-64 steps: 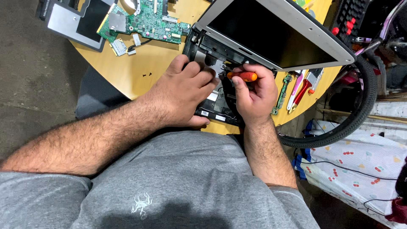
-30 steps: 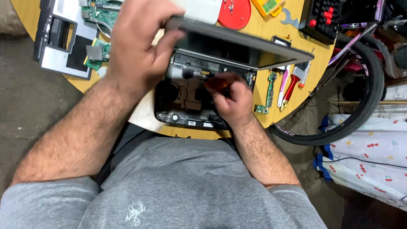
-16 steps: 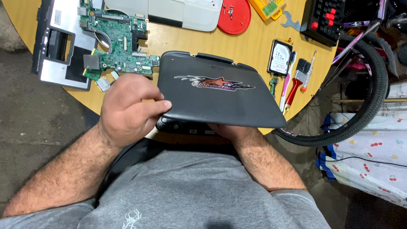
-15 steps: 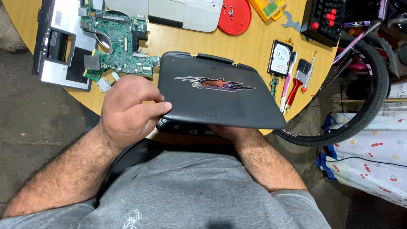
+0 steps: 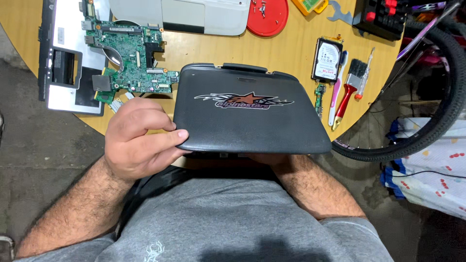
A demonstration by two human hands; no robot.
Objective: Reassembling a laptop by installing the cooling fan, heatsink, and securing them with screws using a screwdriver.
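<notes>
A round wooden worktop (image 5: 204, 53) fills the upper frame. At upper left lie a silver laptop casing (image 5: 65, 73) and a green circuit board (image 5: 133, 63). At top centre sit a white casing part (image 5: 194, 15) and a red round lid (image 5: 268, 17). At right lie a hard drive (image 5: 328, 59), a red-handled brush (image 5: 347, 90) and a pink-handled tool (image 5: 336, 92).

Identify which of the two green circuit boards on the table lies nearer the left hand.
The large green motherboard, just beyond the left hand; the narrow strip board lies far right.

Green circuit board (image 5: 133, 58) beside a silver laptop panel (image 5: 65, 63) on the round wooden counter (image 5: 291, 58), red round lid (image 5: 267, 17), hard drive (image 5: 327, 59), red-handled brush (image 5: 348, 90), bicycle tyre (image 5: 437, 111) at right
</notes>
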